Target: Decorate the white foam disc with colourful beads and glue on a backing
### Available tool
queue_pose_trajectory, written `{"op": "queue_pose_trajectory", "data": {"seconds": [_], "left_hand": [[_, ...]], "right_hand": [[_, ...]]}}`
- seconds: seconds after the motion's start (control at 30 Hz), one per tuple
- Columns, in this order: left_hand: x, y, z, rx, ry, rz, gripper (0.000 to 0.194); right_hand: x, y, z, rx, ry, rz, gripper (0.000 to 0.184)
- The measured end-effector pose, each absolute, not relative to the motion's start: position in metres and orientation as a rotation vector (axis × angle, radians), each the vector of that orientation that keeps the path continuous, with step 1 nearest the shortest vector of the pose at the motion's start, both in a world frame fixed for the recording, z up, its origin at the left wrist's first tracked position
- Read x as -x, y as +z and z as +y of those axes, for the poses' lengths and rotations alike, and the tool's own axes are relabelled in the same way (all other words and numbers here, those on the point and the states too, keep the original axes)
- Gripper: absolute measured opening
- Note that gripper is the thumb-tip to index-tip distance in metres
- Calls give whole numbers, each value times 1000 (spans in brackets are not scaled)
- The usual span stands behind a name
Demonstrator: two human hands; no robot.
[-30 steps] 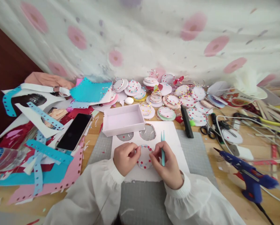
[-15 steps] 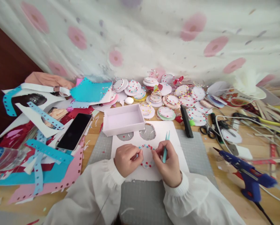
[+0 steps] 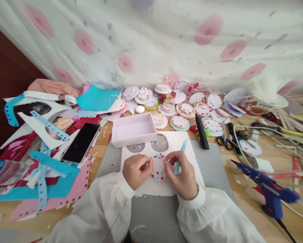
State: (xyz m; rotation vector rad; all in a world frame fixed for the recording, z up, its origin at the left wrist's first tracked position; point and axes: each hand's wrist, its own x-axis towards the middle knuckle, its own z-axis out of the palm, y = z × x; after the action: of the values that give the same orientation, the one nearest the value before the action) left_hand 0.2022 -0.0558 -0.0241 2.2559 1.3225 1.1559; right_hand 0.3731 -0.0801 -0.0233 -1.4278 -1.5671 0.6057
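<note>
My left hand (image 3: pixel 137 171) is closed, thumb and forefinger pinching the left side of a thin strand (image 3: pixel 159 155) dotted with tiny red and blue pieces. The strand curves around the top of a small white disc (image 3: pixel 158 166), whose lower edge carries more red and blue dots. Teal tweezers (image 3: pixel 181 156) are tucked in my right hand (image 3: pixel 183 175), tips pointing up and away. The fingertips of that hand also pinch at the strand's right side. Beneath both hands lies a white sheet (image 3: pixel 176 143) with round cut-outs.
A pale open box (image 3: pixel 134 130) stands on the grey cutting mat (image 3: pixel 156 219). Decorated tiered discs (image 3: pixel 179 122) crowd the back. A phone (image 3: pixel 81 142) and paper scraps (image 3: pixel 55 168) lie left. At right are a blue glue gun (image 3: pixel 270 189), scissors (image 3: pixel 224 142) and a black bar (image 3: pixel 202 131).
My right hand has turned slightly, tilting the tweezers further to the right. The strand's right side has shifted at its fingertips, and more of the white disc shows. My left hand barely moved.
</note>
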Motion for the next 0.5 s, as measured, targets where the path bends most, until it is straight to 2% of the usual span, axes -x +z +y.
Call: {"op": "queue_pose_trajectory", "data": {"seconds": [0.23, 0.4, 0.43, 0.5], "left_hand": [[-192, -23, -51, -2158, 1020, 1189, 8], [-184, -18, -43, -2177, 834, 1025, 67], [-184, -19, -42, -2189, 817, 1002, 74], [-185, -21, -41, -2211, 795, 975, 75]], "right_hand": [[-388, -22, -74, 1280, 733, -1498, 24], [-390, -22, -73, 1176, 812, -1525, 26], [-390, -22, -74, 1171, 816, -1536, 26], [-390, -21, -74, 1162, 826, -1558, 25]]}}
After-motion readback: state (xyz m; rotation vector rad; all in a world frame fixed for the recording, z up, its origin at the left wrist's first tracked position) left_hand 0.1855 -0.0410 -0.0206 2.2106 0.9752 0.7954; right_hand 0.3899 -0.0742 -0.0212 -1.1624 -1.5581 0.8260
